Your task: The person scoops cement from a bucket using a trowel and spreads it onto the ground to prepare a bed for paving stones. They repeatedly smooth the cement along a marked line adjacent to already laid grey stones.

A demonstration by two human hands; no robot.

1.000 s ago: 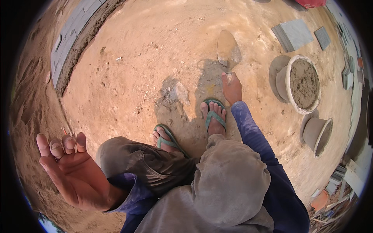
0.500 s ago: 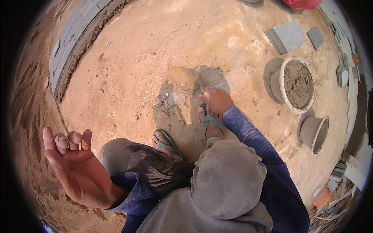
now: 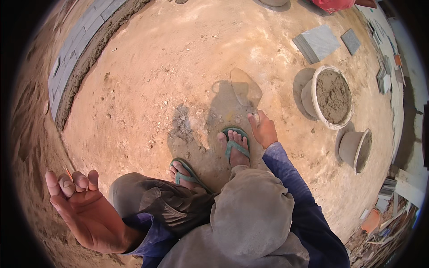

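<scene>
My right hand (image 3: 263, 130) is closed around the handle end of a trowel, ahead of my right foot. The trowel's broad blade (image 3: 246, 87) is smeared in a thin outline and lies low over the sandy ground, its tip away from me. Most of the handle is hidden in my fingers. At the far left my left hand (image 3: 87, 212) is raised, palm up, its fingers apart and a little curled, with nothing resting on the palm. A thin orange sliver shows behind its fingertips; I cannot make out what it is. Small loose crumbs (image 3: 181, 123) lie on the ground in my shadow.
A bucket of wet mortar (image 3: 333, 96) stands at right, with a tilted smaller bucket (image 3: 353, 149) nearer me. Beyond them lie stacked grey tiles (image 3: 317, 42) and a single tile (image 3: 351, 41). Laid grey pavers (image 3: 73, 51) edge the left. Scrap pieces (image 3: 373, 221) lie lower right.
My right hand has moved to the right and nearer me; the trowel blade now shows clear of the grey patch, which has mostly gone. My left hand has sunk slightly. The view has shifted a little.
</scene>
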